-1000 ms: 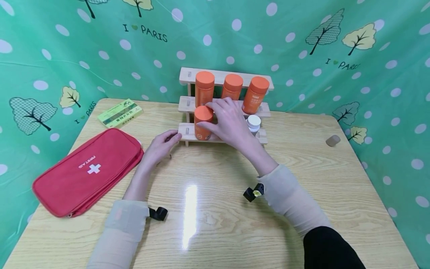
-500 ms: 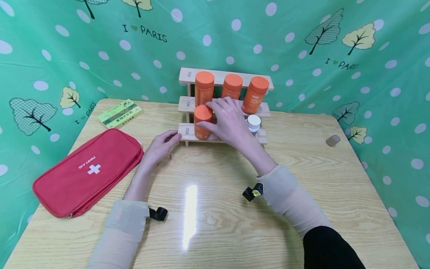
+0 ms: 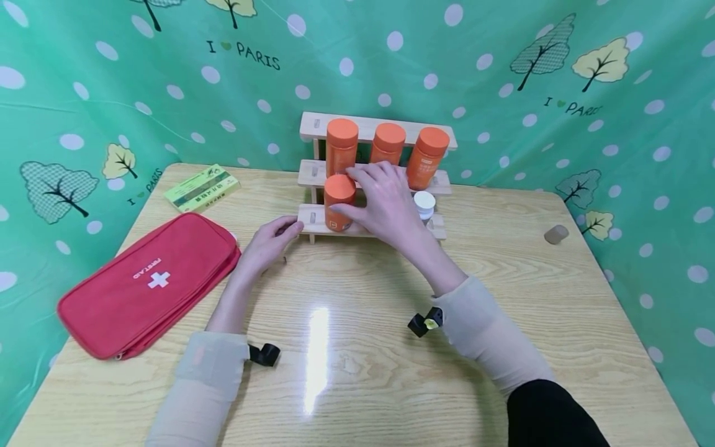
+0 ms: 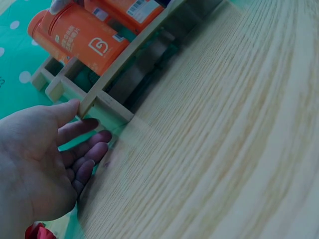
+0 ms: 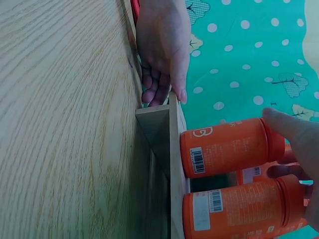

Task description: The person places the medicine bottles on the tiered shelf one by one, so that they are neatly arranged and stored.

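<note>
A three-tier wooden shelf rack (image 3: 399, 232) holds several orange bottles with orange caps. My right hand (image 3: 385, 202) pinches the cap end of the orange bottle (image 3: 339, 208) at the left of the lowest tier, thumb on one side and fingers on the other. That orange bottle (image 5: 227, 148) stands with its base on the board. Beside it in the right wrist view is a second orange bottle (image 5: 237, 209), hidden behind my hand in the head view. My left hand (image 4: 42, 157) holds the rack's left front corner between thumb and index finger, the other fingers curled.
Three more orange bottles stand on the middle tier, one at its right (image 3: 427, 160). A white-capped bottle (image 3: 424, 203) is at the lowest tier's right. A red first-aid pouch (image 3: 151, 285) and green-yellow box (image 3: 202, 188) lie left. A small grey-brown cylinder (image 3: 556, 234) lies right.
</note>
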{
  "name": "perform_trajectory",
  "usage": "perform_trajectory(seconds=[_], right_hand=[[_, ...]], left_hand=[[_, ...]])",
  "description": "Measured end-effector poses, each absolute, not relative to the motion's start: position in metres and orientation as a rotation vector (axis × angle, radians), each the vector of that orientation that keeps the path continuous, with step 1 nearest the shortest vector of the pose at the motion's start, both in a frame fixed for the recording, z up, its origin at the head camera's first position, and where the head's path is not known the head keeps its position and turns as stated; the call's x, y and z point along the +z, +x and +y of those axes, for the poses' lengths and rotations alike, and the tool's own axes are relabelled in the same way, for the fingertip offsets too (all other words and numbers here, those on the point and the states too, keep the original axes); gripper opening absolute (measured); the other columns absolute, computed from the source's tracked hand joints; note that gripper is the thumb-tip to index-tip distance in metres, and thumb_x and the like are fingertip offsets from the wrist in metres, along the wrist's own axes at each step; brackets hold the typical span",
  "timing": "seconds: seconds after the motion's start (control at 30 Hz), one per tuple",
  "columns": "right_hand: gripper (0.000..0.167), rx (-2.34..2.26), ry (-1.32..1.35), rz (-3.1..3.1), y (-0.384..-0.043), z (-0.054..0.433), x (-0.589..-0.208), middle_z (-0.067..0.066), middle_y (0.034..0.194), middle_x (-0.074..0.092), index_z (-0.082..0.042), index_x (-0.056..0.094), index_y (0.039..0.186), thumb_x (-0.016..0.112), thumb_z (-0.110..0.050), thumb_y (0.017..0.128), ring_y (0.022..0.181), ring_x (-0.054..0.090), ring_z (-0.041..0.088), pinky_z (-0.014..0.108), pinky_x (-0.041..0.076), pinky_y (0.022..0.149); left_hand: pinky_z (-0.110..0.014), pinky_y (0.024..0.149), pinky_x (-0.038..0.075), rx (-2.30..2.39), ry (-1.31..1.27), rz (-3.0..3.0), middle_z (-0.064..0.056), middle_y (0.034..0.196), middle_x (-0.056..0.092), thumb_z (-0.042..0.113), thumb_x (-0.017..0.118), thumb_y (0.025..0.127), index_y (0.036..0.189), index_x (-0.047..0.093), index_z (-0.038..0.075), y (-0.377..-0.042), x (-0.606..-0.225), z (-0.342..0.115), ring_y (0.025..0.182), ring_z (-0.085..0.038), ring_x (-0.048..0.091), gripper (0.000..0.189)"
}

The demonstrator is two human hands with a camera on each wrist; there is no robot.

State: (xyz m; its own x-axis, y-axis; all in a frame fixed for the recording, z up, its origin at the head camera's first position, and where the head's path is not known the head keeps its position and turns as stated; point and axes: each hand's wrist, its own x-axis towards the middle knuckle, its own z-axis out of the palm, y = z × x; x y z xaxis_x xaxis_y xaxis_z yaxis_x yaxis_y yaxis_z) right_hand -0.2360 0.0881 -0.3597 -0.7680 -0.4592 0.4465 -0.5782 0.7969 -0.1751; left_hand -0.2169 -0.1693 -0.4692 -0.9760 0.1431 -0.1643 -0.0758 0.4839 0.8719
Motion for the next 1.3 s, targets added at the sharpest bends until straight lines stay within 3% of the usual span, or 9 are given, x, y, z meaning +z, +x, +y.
perform_trajectory(seconds=[0.27, 0.6, 1.03, 1.3], right_hand=[[0.066, 0.510, 0.810, -2.458, -0.229, 0.101, -0.359, 0.009, 0.120, 0.072, -0.010, 0.069, 0.132, 0.080, -0.055, 0.085, 0.117, 0.059, 0.028, 0.046, 0.044, 0.106], [0.063, 0.540, 0.847, -2.410, -0.222, 0.129, -0.360, 0.012, 0.119, 0.069, -0.008, 0.069, 0.130, 0.086, -0.045, 0.082, 0.116, 0.058, 0.032, 0.051, 0.043, 0.105], [0.073, 0.509, 0.854, -2.430, -0.213, 0.189, -0.370, 0.016, 0.135, 0.064, -0.008, 0.063, 0.139, 0.090, -0.040, 0.079, 0.130, 0.055, 0.036, 0.057, 0.042, 0.113], [0.084, 0.429, 0.792, -2.509, -0.209, 0.225, -0.377, 0.024, 0.149, 0.054, -0.009, 0.052, 0.151, 0.088, -0.037, 0.080, 0.142, 0.046, 0.043, 0.063, 0.031, 0.122]], left_hand=[[-0.053, 0.126, 0.031, 1.467, 0.037, 2.515, -0.018, 0.160, 0.046, 0.055, 0.049, 0.105, 0.155, 0.046, 0.011, -0.214, -0.470, -0.173, 0.151, -0.038, 0.040, 0.067], [-0.054, 0.126, 0.031, 1.473, 0.029, 2.522, -0.017, 0.160, 0.045, 0.055, 0.050, 0.105, 0.155, 0.046, 0.012, -0.215, -0.472, -0.176, 0.151, -0.038, 0.039, 0.067], [-0.053, 0.125, 0.033, 1.503, 0.029, 2.520, -0.018, 0.158, 0.048, 0.053, 0.051, 0.105, 0.154, 0.047, 0.010, -0.214, -0.476, -0.173, 0.149, -0.037, 0.042, 0.065], [-0.052, 0.124, 0.035, 1.509, 0.038, 2.483, -0.019, 0.155, 0.050, 0.048, 0.053, 0.106, 0.154, 0.046, 0.008, -0.215, -0.474, -0.171, 0.147, -0.037, 0.045, 0.063]])
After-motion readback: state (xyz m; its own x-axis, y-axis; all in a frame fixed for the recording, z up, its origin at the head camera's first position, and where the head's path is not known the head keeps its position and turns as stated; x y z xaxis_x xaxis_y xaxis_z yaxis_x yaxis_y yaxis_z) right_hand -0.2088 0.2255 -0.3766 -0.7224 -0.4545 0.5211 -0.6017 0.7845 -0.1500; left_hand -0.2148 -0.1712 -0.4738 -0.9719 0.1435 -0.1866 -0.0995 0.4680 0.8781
